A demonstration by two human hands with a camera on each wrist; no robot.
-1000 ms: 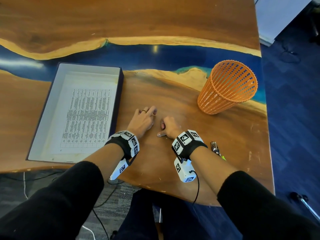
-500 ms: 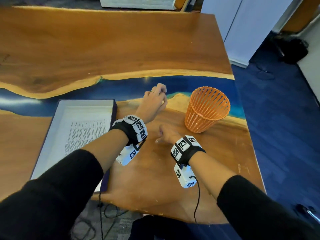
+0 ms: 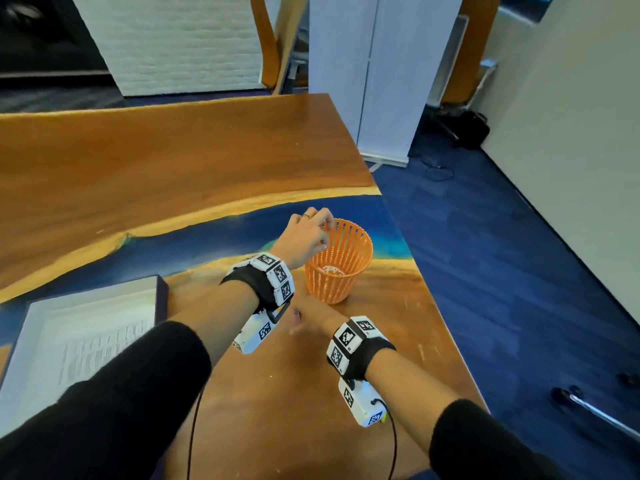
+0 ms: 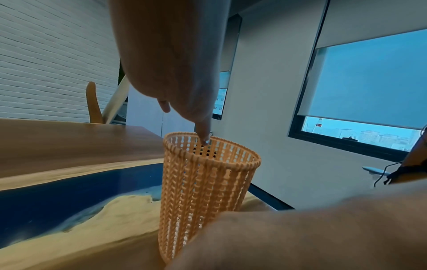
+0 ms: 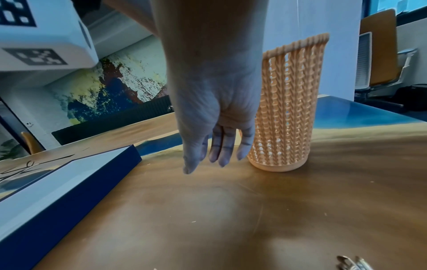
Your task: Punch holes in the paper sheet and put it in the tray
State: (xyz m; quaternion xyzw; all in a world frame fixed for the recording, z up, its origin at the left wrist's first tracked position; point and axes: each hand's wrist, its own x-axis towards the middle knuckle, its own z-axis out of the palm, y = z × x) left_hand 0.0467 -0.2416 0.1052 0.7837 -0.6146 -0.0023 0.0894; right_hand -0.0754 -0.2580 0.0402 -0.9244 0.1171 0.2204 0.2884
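The paper sheet (image 3: 100, 341) lies flat in the tray (image 3: 160, 292), at the left side of the worktop (image 3: 173, 161). It has rows of small black print, too small and blurry to read. The tray is white inside and dark blue outside.

The left hand (image 3: 306, 237) is up over the rim of an orange basket (image 3: 341, 268). Its fingers point down with the tips bunched together, and a fingertip (image 4: 204, 138) pokes into the top of the basket. I cannot tell if it pinches anything. There is a ring on one finger. Little white bits lie at the bottom of the basket.

The right hand (image 5: 215, 113) is low over the worktop, just beside the basket. Its fingers (image 5: 223, 153) are straight and close together, and it holds nothing.

Both wrists wear black bands with white blocks (image 3: 273, 271) that have black and white square patterns on them, not words.

The worktop is shiny brown wood with a wavy blue stripe (image 3: 194, 244) and sandy yellow edges running across it. A bit of shiny metal (image 5: 351, 263) shows at the near edge in the right wrist view; I cannot tell what it is.

The floor is blue carpet (image 3: 502, 254). There is a white brick wall (image 3: 180, 43), a tall white panel (image 3: 381, 74), wooden chairs and a window (image 4: 369, 87) with the blind partly down.
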